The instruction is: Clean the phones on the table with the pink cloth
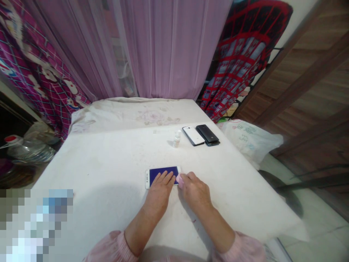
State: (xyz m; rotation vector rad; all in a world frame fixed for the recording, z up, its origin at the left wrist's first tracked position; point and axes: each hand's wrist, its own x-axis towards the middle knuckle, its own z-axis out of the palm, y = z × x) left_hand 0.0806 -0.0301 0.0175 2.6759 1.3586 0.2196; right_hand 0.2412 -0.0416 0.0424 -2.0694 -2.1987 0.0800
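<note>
Pink cuffed sleeves (pixel 109 249); left hand (pixel 159 194) lying open and flat, fingers spread on the dark blue screen of a white smartphone (pixel 163 176), which rests on a white table (pixel 95 174), long axis crosswise; right hand (pixel 195 191) pinching a small pink wad (pixel 179 178) narrowly against the smartphone's right end. Beyond: a small bottle (pixel 177 139), its label too small to read, a white phone (pixel 193 135) and a black phone (pixel 207 134), side by side.

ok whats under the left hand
The left hand lies on a white smartphone, and its dark blue screen shows past the fingers. The part of the screen beneath the fingers is covered, so it cannot be seen.
</note>
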